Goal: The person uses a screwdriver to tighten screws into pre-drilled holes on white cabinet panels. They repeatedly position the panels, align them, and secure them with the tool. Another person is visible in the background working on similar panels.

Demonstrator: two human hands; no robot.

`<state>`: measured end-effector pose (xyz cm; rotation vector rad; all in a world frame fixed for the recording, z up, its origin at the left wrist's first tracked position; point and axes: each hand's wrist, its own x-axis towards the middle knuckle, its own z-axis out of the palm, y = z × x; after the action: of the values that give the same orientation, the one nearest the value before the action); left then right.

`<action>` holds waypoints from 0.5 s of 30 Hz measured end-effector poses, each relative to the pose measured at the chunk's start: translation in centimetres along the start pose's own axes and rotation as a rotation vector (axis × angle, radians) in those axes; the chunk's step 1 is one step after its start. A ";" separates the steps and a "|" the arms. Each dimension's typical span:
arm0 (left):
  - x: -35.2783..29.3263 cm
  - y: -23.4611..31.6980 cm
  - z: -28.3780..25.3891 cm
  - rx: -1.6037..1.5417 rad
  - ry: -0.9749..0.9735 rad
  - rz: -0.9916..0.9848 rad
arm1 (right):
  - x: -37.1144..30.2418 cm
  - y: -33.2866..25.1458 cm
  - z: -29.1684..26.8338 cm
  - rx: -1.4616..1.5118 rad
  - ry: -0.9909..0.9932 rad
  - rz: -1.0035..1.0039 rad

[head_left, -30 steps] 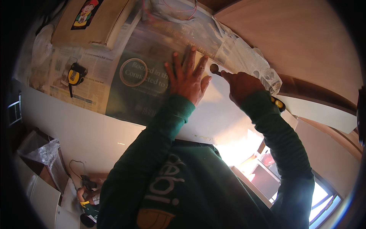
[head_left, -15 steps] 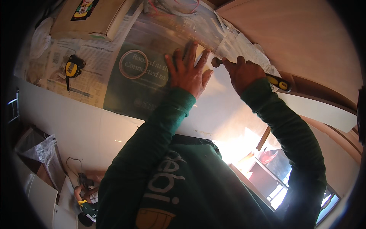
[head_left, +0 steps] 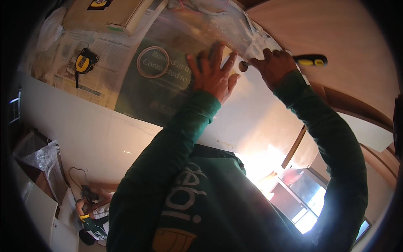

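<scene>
Green sleeves (head_left: pixel 184 122) on both arms, and the hands are apart but near each other, around the upper middle of the frame. Left hand (head_left: pixel 213 79) is spread flat, palm down, by the right edge of a green printed sheet (head_left: pixel 145 98) on the pale counter (head_left: pixel 121 130); can't see it gripping anything. Right hand (head_left: pixel 277 69) is closed around what looks like a hammer (head_left: pixel 311 60), choked up near the head, black-and-yellow handle poking out toward the upper right. The round end sits just beside the left fingers. Can't tell if it's touching the counter.

My read: this is a press-and-tap step, left bracing, right working the hammer head. Next move imo calls for short, controlled strokes and those left fingers pulled clear, cos they're awfully close.

Also around: a thin ring (head_left: pixel 153 77), maybe tape, on the green sheet, a yellow-and-black tape measure (head_left: pixel 85 63) on newspaper (head_left: pixel 107 75) at the left, and a cardboard box (head_left: pixel 103 19) upper left.
</scene>
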<state>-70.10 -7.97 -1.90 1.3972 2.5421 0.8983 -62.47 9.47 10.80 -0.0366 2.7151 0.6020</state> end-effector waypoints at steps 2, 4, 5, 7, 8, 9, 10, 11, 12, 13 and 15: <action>0.0 -0.1 0.2 0.012 0.004 -0.004 | 0.6 0.4 0.3 -0.024 0.090 -0.065; 0.0 0.2 0.5 0.017 0.020 -0.003 | 0.7 0.6 0.9 -0.052 0.120 -0.073; -0.3 0.1 0.5 0.024 0.020 0.004 | 0.6 0.5 1.1 -0.067 0.134 -0.076; -0.5 -0.5 0.3 0.049 0.031 0.000 | -0.1 -1.1 -0.1 0.003 -0.066 0.097; -0.2 -0.5 0.4 0.064 0.034 -0.022 | -0.7 -2.3 -1.3 0.084 -0.186 0.211; -0.1 -0.4 0.1 0.069 0.027 -0.015 | -0.9 -3.4 -2.3 0.175 -0.310 0.324; 0.0 -0.3 -0.2 0.074 0.021 -0.010 | -0.1 -4.0 -2.9 0.238 -0.436 0.379; -0.1 -0.3 -0.5 0.081 0.015 -0.006 | 0.3 -4.1 -3.3 0.293 -0.469 0.362; 0.0 -0.2 -0.5 0.079 0.027 -0.003 | 0.6 -3.7 -3.9 0.335 -0.500 0.351; -0.1 -0.3 -0.3 0.077 0.038 -0.002 | 1.0 -3.3 -4.2 0.378 -0.532 0.339; 0.0 -0.2 -0.1 0.060 0.046 0.005 | 0.5 -2.4 -1.9 0.590 -0.518 0.381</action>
<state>-70.28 -8.12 -1.99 1.4161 2.6211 0.8726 -63.31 6.51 11.27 0.6935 2.2830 -0.1159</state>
